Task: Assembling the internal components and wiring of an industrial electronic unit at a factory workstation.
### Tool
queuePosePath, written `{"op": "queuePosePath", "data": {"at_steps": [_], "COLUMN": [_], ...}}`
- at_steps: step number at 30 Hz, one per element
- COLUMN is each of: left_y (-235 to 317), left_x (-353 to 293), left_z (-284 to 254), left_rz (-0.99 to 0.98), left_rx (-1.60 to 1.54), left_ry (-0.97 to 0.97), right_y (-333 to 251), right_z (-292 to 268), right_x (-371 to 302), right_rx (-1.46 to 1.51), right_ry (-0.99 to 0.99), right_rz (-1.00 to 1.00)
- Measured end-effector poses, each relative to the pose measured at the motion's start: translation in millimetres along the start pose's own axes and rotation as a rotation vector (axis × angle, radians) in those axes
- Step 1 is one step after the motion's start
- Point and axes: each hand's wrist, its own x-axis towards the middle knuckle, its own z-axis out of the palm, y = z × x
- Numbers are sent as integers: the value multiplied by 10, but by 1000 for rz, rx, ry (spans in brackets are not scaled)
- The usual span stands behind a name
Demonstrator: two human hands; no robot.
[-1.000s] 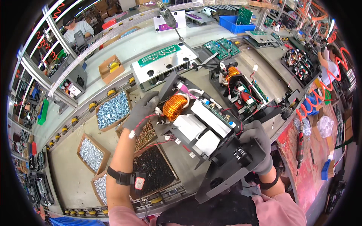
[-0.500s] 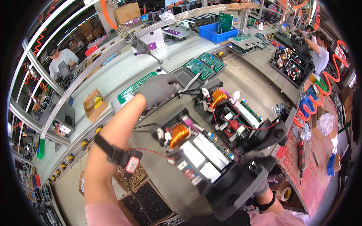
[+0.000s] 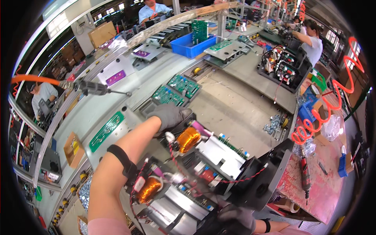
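Note:
My left hand (image 3: 170, 116), in a grey glove, has its fingers curled over the far-left end of a black-framed electronic unit (image 3: 223, 156). This unit carries a copper-wound coil (image 3: 188, 140), silver heat sinks and red-and-black wires; a tall black end panel (image 3: 270, 176) stands at its right. A second, similar unit (image 3: 172, 207) lies nearer to me, with its own orange coil (image 3: 149, 190). Low in the picture, my gloved right hand (image 3: 237, 216) is at the right end of the nearer unit, between it and the farther one. Motion smears its fingers.
Green circuit boards (image 3: 168, 96) lie beyond my left hand, and a blue bin (image 3: 192, 47) stands farther back. A screwdriver on an orange hose (image 3: 94, 88) hangs at left. Another screwdriver (image 3: 305, 176) lies on the red-stained bench (image 3: 291, 196). Co-workers (image 3: 311, 45) are around.
The view has shifted, so the scene sits farther left. My left hand has moved from by the black cables to the farther unit's end. My right hand has come out from behind the black panel.

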Motion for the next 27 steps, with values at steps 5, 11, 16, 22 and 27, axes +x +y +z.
{"op": "queuePosePath", "data": {"at_steps": [5, 11, 16, 22, 27], "left_y": [221, 277, 279, 408, 564], "left_x": [225, 309, 316, 540, 885], "left_z": [85, 129, 50, 101, -92], "left_rz": [-123, -273, -10, -133, -209], "left_rx": [22, -73, 160, -364, -468], "left_ry": [-65, 21, -109, -92, -119], "right_y": [-61, -10, -85, -263, 49], "right_z": [-61, -68, -142, -243, -176], "right_x": [-29, 8, 48, 173, 397], "right_rx": [-1, 53, 14, 38, -185], "right_ry": [-73, -42, -60, 77, 135], "right_rz": [1, 20, 84, 423, 161]}}
